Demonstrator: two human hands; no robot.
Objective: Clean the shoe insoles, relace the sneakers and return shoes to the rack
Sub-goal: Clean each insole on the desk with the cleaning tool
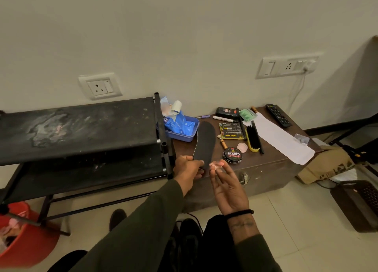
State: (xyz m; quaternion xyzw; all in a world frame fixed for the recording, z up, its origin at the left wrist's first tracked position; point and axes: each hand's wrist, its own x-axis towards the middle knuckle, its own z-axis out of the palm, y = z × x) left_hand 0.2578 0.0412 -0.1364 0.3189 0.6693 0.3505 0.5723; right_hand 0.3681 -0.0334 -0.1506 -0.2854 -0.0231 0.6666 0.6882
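insole: we've got the black insole (pixel 204 143) lying flat on the brown trunk (pixel 266 165) we're using as a desk, heel end hanging toward us at the front edge, toe pointing at the wall

left hand: our left hand (pixel 187 166) is pinching the heel end of the insole, fingers curled around the edge, so it's pinned and can't slide

right hand: our right hand (pixel 227 181) is palm-up just beside the heel, fingertips nipping a small pinkish blob (pixel 217 165), looks like a bit of cleaner or a wad, honestly can't tell which

step: we reckon this is the wipe-down of the insole, early in the whole job

how to do it well: keep the heel held, work from heel toward toe in short strokes, go light so the insole doesn't buckle

watch out: the Cherry polish tin (pixel 232 155) sits just right of the insole, easy to knock

shoes: dark sneakers (pixel 184 237) on the floor below the trunk, near our knees

rack: black shoe rack (pixel 81 128) left of the trunk, top shelf dusty
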